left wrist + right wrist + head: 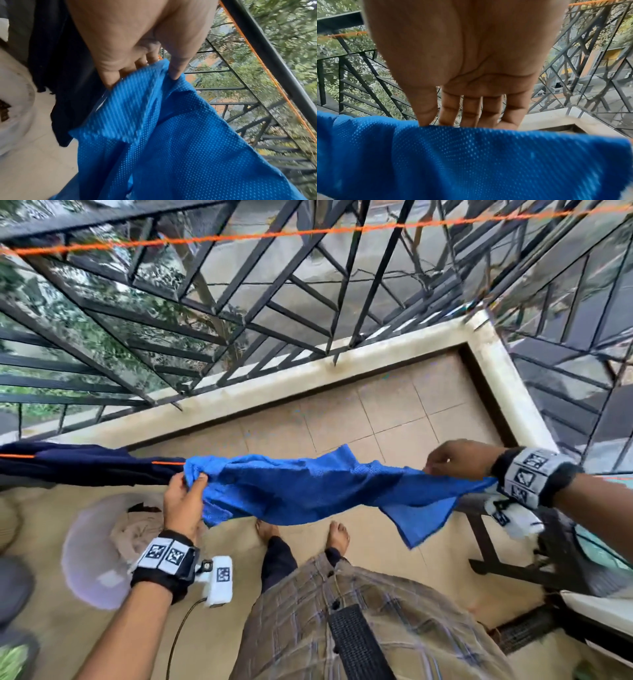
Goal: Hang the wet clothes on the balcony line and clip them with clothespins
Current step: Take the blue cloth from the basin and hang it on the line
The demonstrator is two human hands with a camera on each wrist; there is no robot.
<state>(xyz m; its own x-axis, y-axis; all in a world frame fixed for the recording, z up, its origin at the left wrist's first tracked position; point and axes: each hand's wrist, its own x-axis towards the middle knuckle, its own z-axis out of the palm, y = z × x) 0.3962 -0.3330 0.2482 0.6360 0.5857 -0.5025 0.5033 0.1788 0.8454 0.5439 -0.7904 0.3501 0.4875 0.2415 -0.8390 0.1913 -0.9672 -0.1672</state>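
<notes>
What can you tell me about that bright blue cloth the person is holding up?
The blue cloth is a thin mesh fabric dotted with tiny holes, crumpled and creased. It stretches sideways between both hands, sagging in the middle, with one corner hanging lower near the right. The left hand grips its left end; the right hand pinches the right end. It seems to lie along an orange line, beside a dark garment already hung there.

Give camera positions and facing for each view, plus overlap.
Head: worn on head, looks down at blue mesh cloth, orange line; both hands, feet show.
Left wrist: looks along left hand gripping cloth; grille beyond.
Right wrist: looks along right hand pinching cloth's top edge.
Shared: all three see the cloth.
</notes>
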